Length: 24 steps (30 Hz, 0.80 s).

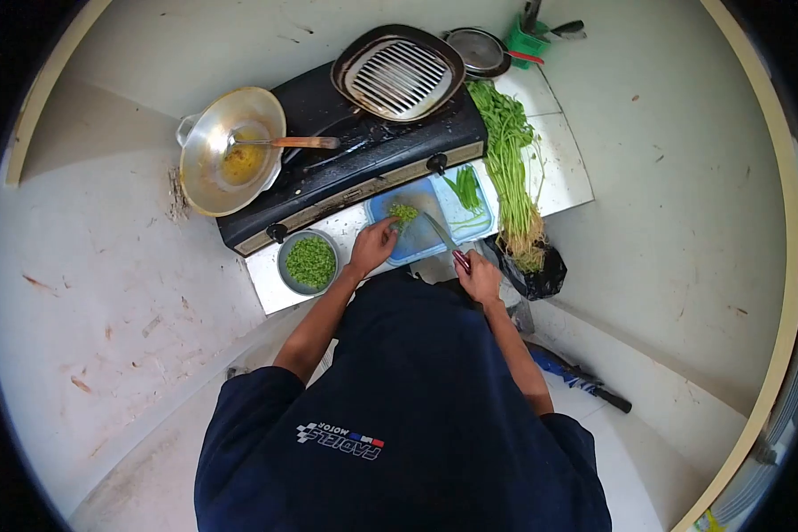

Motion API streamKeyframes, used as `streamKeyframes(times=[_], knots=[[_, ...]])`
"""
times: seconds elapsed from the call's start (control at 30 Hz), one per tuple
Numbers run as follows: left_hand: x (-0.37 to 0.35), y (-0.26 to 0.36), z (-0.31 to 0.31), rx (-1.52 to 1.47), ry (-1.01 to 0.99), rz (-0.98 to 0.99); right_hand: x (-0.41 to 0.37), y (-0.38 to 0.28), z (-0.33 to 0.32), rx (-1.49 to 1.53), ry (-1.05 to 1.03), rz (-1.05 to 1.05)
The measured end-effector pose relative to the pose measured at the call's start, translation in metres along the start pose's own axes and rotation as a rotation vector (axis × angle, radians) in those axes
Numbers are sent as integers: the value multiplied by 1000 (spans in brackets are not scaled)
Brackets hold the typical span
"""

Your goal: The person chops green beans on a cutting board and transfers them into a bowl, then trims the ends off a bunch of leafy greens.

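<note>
My right hand (481,279) is wrapped round the dark red handle of a knife (441,233). Its blade points up and left over a blue cutting board (427,241), close to a small pile of chopped green vegetable (404,214). At the left side of that pile is my left hand (375,246), its fingers bent and close together; whether anything is between them is hidden. Uncut long green pods (465,188) lie at the board's right end. Left of my left hand stands a grey bowl (283,271) full of chopped green pieces (310,260).
Behind the board is a black gas stove (355,173) carrying a wok (206,133) with a wooden-handled ladle (301,142) and a grill pan (350,78). Rooted leafy greens (508,164) lie right, above a black plastic bag (550,275). A strainer (477,50) and green utensil holder (525,42) stand at the back.
</note>
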<state>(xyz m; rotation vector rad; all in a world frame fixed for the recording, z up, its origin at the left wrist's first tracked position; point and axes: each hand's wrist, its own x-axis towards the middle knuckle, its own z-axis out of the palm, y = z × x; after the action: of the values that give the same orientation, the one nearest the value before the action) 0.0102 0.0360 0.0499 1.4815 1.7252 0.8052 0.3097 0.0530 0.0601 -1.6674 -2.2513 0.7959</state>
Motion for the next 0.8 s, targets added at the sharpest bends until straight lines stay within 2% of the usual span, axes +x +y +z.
streamKeyframes(times=[0.17, 0.27, 0.37, 0.57, 0.8], knots=[[22, 28, 34, 3, -80, 135, -13, 26, -16, 85, 82, 104], [38, 55, 59, 75, -157, 152, -17, 43, -32, 114, 123, 127], [53, 61, 93, 244, -136, 340, -22, 57, -49, 126, 113, 142], [67, 74, 144, 459, -98, 314, -33, 86, -69, 142, 121, 99], [67, 76, 166, 598, -150, 240, -39, 119, -84, 209, 143, 65]])
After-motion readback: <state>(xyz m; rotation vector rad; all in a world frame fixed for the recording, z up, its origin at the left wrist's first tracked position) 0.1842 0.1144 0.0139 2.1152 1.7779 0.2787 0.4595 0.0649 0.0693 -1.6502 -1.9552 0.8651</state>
